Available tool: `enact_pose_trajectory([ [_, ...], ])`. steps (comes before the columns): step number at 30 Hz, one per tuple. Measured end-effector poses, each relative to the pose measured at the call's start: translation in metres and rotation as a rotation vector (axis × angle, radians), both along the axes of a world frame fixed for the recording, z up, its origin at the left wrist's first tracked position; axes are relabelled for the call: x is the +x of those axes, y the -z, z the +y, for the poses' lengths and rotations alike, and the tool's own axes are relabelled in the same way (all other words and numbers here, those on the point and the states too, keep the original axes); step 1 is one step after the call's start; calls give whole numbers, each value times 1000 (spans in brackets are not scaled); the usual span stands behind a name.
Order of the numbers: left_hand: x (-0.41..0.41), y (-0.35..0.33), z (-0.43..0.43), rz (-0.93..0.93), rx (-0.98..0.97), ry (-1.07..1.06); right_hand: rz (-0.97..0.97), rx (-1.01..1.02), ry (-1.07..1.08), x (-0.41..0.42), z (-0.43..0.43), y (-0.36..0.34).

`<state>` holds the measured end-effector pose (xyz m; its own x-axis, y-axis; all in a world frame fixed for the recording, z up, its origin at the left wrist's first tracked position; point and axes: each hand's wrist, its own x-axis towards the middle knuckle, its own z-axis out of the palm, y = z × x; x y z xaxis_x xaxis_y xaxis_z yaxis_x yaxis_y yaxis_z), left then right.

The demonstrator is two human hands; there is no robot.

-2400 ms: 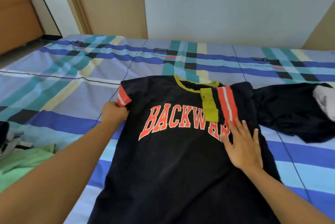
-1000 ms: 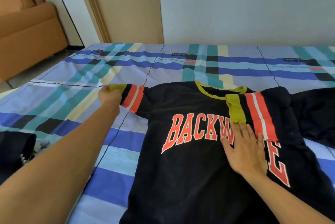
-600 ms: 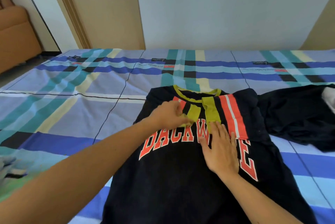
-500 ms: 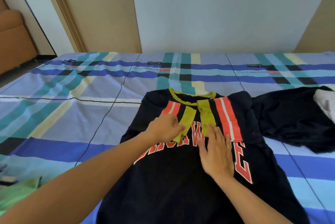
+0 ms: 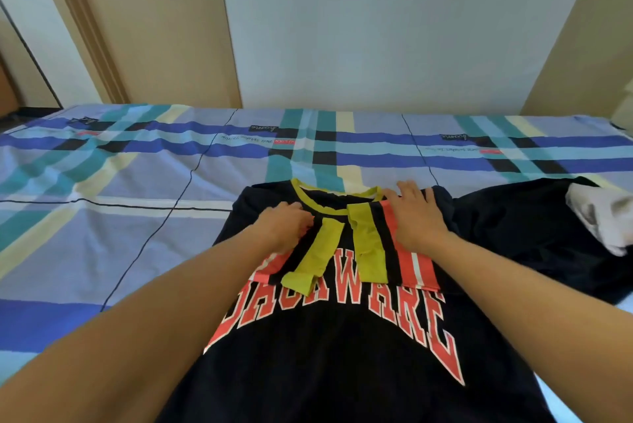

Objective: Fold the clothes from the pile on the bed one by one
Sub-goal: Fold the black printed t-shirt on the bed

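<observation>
blue plaid bedsheet (image 5: 102,217) against a pale grey wall (image 5: 376,28), black red-lettered t-shirt (image 5: 342,354) spread on it. right hand (image 5: 416,220) lies flat on it; left hand (image 5: 286,225), can't tell if it's gripping.

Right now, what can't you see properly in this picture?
Head view:
Black T-shirt with red letters: hem cut off by bottom edge; first letters covered by folded sleeve and left forearm.
Left hand: fingertips hidden, grip unclear.
Dark crumpled garment: cut by right edge, kind unclear.
Plaid bedsheet print: too small.

Even, soft daylight, faint shadows, no glare; wide-angle bending at edges, slight overall softness.
</observation>
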<state>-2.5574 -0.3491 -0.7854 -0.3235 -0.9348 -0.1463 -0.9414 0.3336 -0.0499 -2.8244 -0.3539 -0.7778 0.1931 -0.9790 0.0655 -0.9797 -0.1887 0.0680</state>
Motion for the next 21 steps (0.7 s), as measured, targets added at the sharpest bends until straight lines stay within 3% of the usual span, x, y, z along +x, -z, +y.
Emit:
enact_pose_trajectory([
  [4, 7, -4, -42, -187, -189, -114, 220, 133, -38, -5, -42, 14],
  [8, 11, -5, -76, -160, 18, -313, 301, 280, 6, -3, -66, 2],
  [12, 13, -4, -83, -138, 105, -354, 303, 246, 29, 3, -61, -3],
  [16, 2, -9, -39, -157, -37, -305, 253, -12, -20, 12, -5, 6],
  [21, -6, -42, 42, -235, -432, -67, 149, -127, -42, 6, 73, -8],
])
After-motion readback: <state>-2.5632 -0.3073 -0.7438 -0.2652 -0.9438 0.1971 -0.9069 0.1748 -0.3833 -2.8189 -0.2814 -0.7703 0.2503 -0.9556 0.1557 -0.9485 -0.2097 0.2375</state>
